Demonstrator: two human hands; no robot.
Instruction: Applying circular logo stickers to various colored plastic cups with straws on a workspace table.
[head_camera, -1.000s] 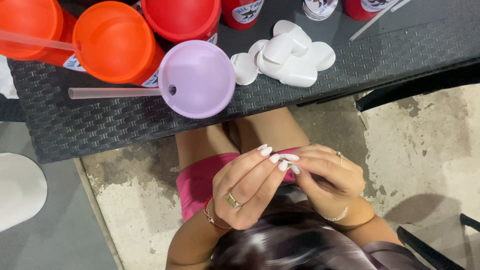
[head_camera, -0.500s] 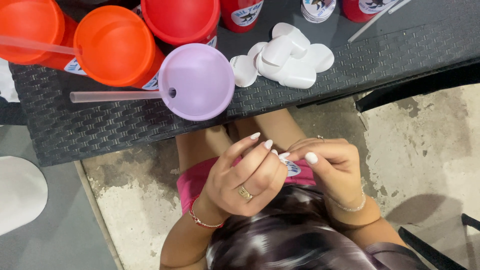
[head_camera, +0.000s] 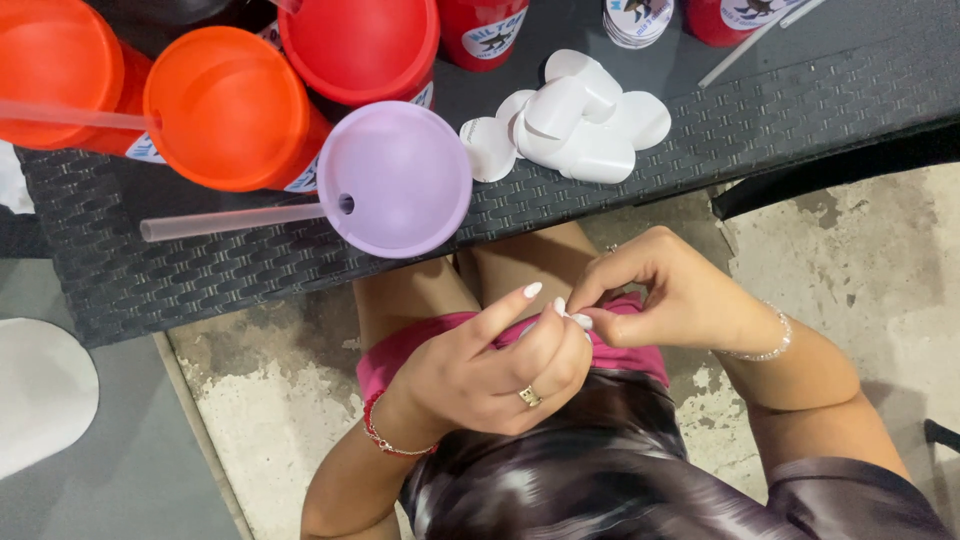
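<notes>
Both hands meet over my lap, just below the table edge. My left hand (head_camera: 490, 375), with a gold ring and a red bracelet, is curled with its forefinger stretched out. My right hand (head_camera: 680, 300), with a pale bead bracelet, pinches down from the right. Between the fingertips of both hands sits a small white piece (head_camera: 577, 319), mostly hidden; I cannot tell what it is. Long white nails show beside it.
A black woven table (head_camera: 800, 100) spans the top. On it stand a lilac lidded cup (head_camera: 395, 180) with a clear straw (head_camera: 230, 221), orange cups (head_camera: 225, 105), a red cup (head_camera: 360, 45), and a pile of white round papers (head_camera: 575, 125). Concrete floor (head_camera: 850, 260) lies below.
My hands have shifted a little to the right and closed tighter. The round printed sticker seen between the fingers half a second ago is now almost hidden by the fingertips.
</notes>
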